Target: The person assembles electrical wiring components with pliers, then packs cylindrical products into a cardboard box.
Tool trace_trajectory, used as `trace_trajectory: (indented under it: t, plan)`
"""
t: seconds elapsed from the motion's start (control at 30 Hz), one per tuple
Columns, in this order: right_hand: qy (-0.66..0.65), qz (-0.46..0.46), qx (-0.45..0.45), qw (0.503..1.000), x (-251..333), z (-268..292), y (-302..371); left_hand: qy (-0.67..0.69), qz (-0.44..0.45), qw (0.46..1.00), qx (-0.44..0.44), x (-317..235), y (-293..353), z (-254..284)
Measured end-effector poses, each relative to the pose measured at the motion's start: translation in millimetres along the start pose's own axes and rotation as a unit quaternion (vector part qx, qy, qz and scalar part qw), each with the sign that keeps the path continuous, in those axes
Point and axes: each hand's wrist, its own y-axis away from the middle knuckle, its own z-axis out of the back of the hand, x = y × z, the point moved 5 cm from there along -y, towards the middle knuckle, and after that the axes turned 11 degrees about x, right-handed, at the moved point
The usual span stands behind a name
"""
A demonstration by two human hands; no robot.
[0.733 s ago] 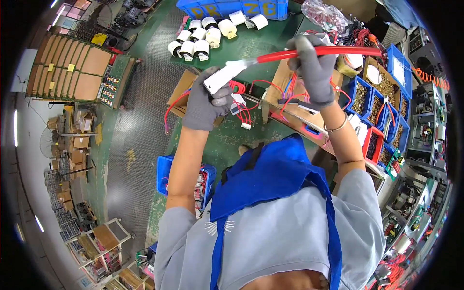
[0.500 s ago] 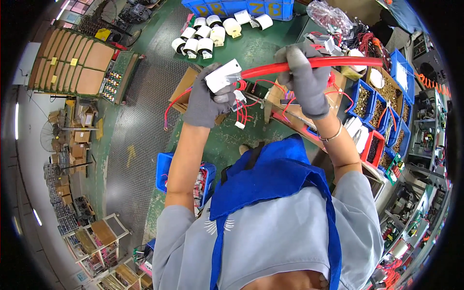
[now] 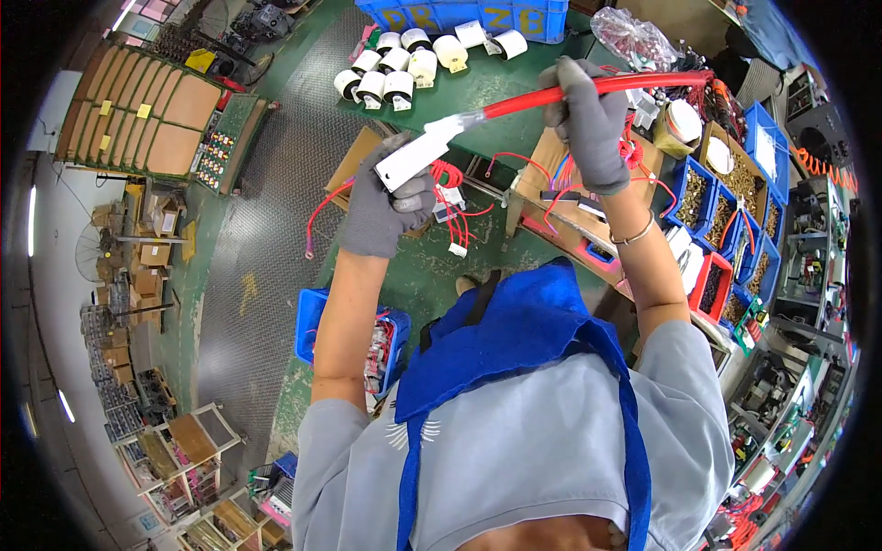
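Note:
Both of my hands wear grey gloves and are raised in front of me. My left hand (image 3: 384, 209) grips a flat white rectangular piece (image 3: 413, 156) that sits at the end of a long red sleeved cable (image 3: 588, 89). My right hand (image 3: 588, 124) is closed around that red cable further along, near its middle. The cable runs on to the upper right, toward a bundle of red wires (image 3: 707, 92). Thin red wires with white connectors (image 3: 455, 216) hang below my left hand.
A wooden work surface (image 3: 560, 207) with red wires lies under my hands. Blue bins of small parts (image 3: 726, 211) line the right side. White tape-like rolls (image 3: 395, 69) lie on the green floor ahead, by a blue crate (image 3: 478, 16). A blue bin (image 3: 317, 321) sits by my left elbow.
Both hands have shifted a little with the cable; the white end piece has tilted and the red cable now slopes up more toward the right.

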Motion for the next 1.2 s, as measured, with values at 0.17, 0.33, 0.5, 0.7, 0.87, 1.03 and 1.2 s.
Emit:
trace_trajectory:
  t: [0.17, 0.33, 0.5, 0.7, 0.87, 1.03, 1.2]
  plan:
    - [-0.074, 0.021, 0.035, 0.996, 17, -26, 6, 0.018, -0.03, 0.999, -0.031, -2, 13, 0]
    - [-0.052, -0.002, 0.042, 0.998, -5, -22, 0, 0.018, -0.019, 1.0, 0.008, -9, 21, 2]
    - [-0.054, 0.008, 0.068, 0.996, 4, -48, 12, 0.044, -0.021, 0.999, -0.016, -12, 31, 7]
    - [-0.095, -0.006, 0.04, 0.995, -12, -29, 4, 0.036, -0.042, 0.998, -0.005, -24, 40, 1]
    - [-0.092, 0.025, 0.075, 0.993, -1, -68, 4, 0.01, -0.057, 0.996, -0.067, -24, 41, 6]
    - [-0.045, 0.006, 0.027, 0.999, -18, -40, -10, 0.026, -0.046, 0.997, -0.048, -30, 45, 14]
    - [-0.068, 0.037, 0.043, 0.996, -11, -62, 5, 0.024, -0.018, 0.998, -0.061, -31, 41, 0]
